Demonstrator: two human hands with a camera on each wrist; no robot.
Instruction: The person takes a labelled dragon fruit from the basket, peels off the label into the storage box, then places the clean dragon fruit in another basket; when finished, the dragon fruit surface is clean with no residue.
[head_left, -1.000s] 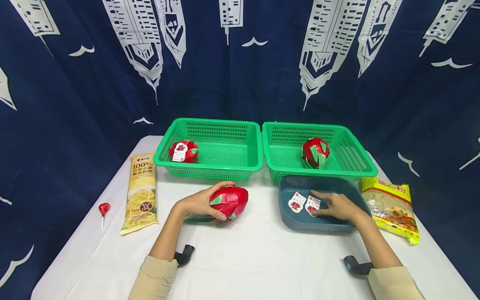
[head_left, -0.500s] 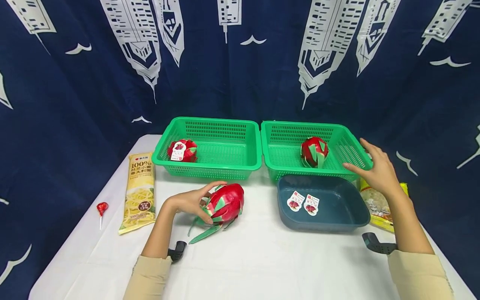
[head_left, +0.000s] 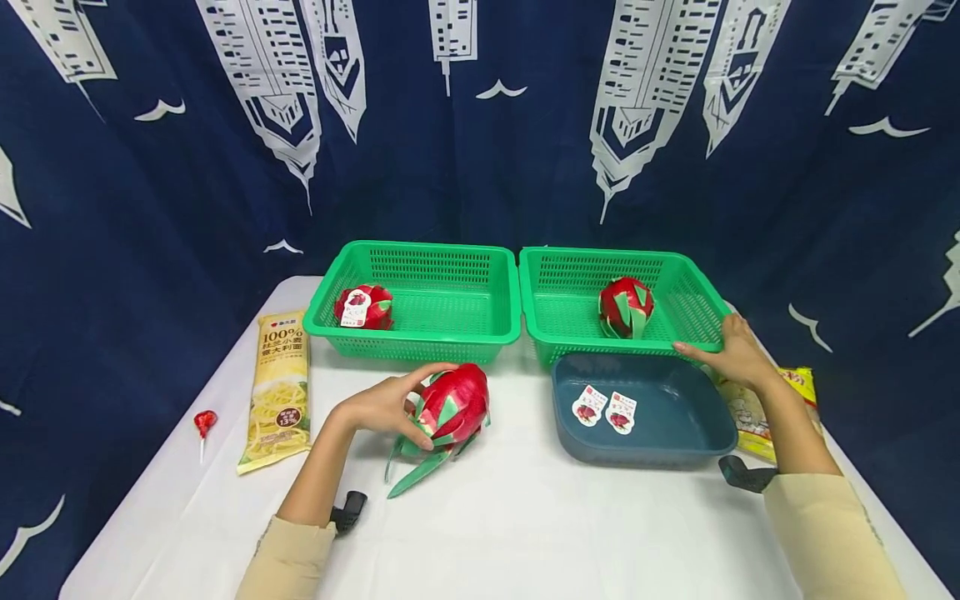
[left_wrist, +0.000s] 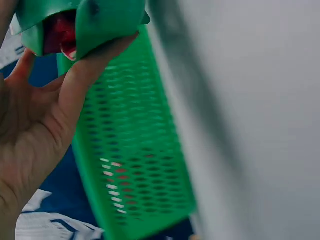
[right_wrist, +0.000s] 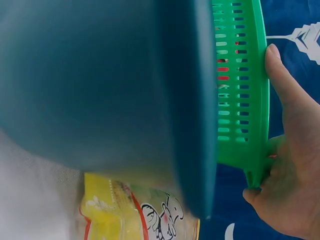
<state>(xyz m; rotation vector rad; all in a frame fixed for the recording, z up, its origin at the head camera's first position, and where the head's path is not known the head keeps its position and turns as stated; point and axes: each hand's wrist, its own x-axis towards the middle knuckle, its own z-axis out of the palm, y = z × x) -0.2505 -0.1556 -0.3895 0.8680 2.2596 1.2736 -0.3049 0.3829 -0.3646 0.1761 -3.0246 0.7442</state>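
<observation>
My left hand [head_left: 382, 408] grips a red dragon fruit [head_left: 462, 398] with green leaves, thumb in front and fingers behind, close over the white table. In the left wrist view its green leaf end [left_wrist: 110, 25] shows between thumb and fingers. My right hand [head_left: 737, 354] holds the front right corner of the right green basket [head_left: 600, 345], with the thumb along the rim [right_wrist: 262, 100] and fingers curled round the corner. Inside that basket lies another dragon fruit [head_left: 627, 305]. The left green basket [head_left: 412, 335] contains a dragon fruit [head_left: 375, 312] bearing a white price tag [head_left: 355, 308].
A dark blue tub [head_left: 675, 417] stands before the right basket, two fruit tags [head_left: 621, 412] inside. A yellow food bag [head_left: 753, 414] lies partly behind my right forearm. Pasta packaging [head_left: 279, 392] and a red lollipop [head_left: 204, 421] are at the left.
My right hand has left the tags in the tub, risen rightward and taken hold of the basket's corner. My left hand has turned the dragon fruit, its leaves now pointing toward me.
</observation>
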